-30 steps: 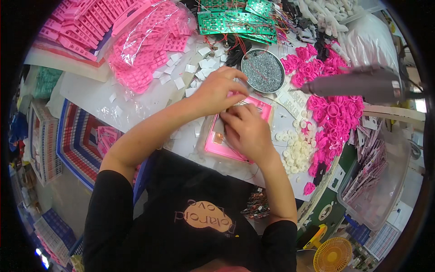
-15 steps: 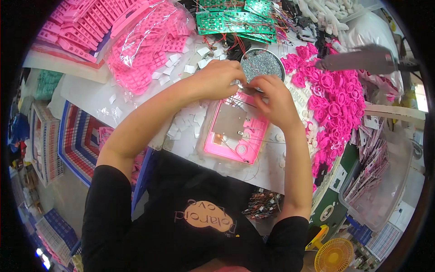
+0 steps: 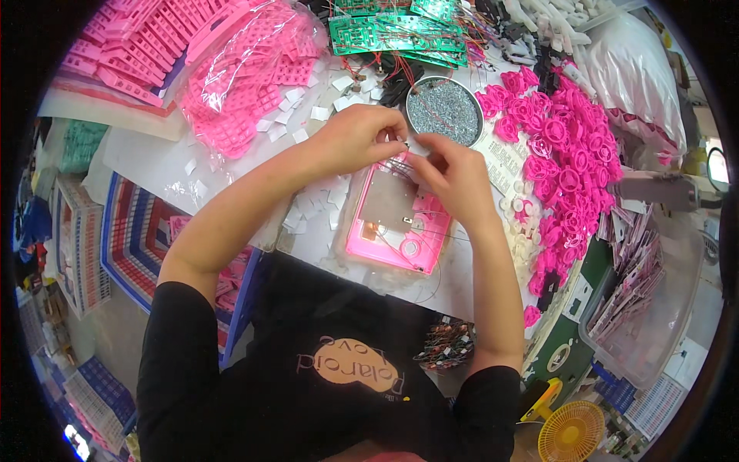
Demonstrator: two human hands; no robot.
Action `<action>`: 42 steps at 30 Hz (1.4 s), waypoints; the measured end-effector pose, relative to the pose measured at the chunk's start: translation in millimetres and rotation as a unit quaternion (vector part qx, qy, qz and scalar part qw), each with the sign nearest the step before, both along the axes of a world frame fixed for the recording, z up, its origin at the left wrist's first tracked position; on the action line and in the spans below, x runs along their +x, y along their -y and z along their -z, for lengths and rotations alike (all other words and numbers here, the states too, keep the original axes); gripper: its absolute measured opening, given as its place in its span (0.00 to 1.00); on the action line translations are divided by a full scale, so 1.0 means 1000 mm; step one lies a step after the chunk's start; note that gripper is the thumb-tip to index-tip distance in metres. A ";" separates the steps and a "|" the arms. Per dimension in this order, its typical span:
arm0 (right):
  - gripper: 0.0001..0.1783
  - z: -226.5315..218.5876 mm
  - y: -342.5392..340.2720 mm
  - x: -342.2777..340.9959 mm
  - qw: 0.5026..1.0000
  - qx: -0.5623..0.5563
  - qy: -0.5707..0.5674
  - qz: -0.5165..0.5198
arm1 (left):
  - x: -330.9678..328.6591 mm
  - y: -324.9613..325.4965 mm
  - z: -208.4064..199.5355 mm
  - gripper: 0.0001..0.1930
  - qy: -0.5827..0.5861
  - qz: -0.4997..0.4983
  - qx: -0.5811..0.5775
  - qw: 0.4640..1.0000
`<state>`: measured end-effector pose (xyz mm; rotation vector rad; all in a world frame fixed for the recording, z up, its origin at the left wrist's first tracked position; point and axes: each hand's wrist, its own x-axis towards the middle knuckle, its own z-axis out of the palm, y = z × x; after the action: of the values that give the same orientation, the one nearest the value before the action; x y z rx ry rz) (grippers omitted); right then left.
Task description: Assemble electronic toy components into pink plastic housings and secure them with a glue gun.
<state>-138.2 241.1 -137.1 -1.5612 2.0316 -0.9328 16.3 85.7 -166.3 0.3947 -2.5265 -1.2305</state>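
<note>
A pink plastic casing (image 3: pixel 396 260) lies on the table in front of me, with a grey plate (image 3: pixel 390 204) and thin wires (image 3: pixel 391 240) inside it. Over its far edge my left hand (image 3: pixel 363 137) is closed in a pinch, thumb against fingertips. Close to it on the right, my right hand (image 3: pixel 456 175) has its thumb and fingers drawn together above the casing's far right corner. A tiny dark piece shows between the two sets of fingertips; its kind is too small to make out.
Beyond my hands stands a round dish of small metal screws (image 3: pixel 443 112). Green circuit boards (image 3: pixel 396 35) are heaped behind it, bagged pink parts (image 3: pixel 254 77) at the far left. Bright pink parts (image 3: pixel 573 169) cover the right side, near a grey bar (image 3: pixel 658 190). White squares (image 3: pixel 312 204) lie scattered.
Both hands stay near the casing's far edge; the left fingers have tightened into a pinch and the right hand has shifted slightly left and nearer. The grey bar at the right has swung nearer.
</note>
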 end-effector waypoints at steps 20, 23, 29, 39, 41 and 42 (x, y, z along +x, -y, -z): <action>0.11 0.015 0.020 0.006 0.998 0.002 -0.046 0.043 | 0.014 -0.023 0.000 0.07 -0.022 0.019 0.191 0.981; 0.11 0.003 0.003 -0.008 1.000 0.010 -0.014 0.019 | 0.010 -0.031 0.000 0.09 0.007 -0.033 0.182 0.983; 0.04 0.010 -0.036 0.007 0.954 0.007 -0.301 -0.004 | 0.000 -0.042 0.008 0.11 -0.070 -0.016 -0.135 0.988; 0.03 0.005 -0.065 0.046 0.977 0.026 -0.214 0.000 | 0.005 -0.050 0.006 0.10 -0.026 0.017 -0.273 0.961; 0.02 0.007 -0.067 0.050 0.979 0.013 -0.200 0.028 | 0.007 -0.049 0.007 0.10 -0.022 0.023 -0.270 0.962; 0.02 0.008 -0.067 0.052 0.980 0.006 -0.194 0.041 | 0.006 -0.048 0.010 0.10 -0.030 0.019 -0.243 0.969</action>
<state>-86.7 308.3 -144.8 -1.7738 2.3743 -0.6819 22.4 133.7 -176.0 0.1873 -2.6733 -0.5830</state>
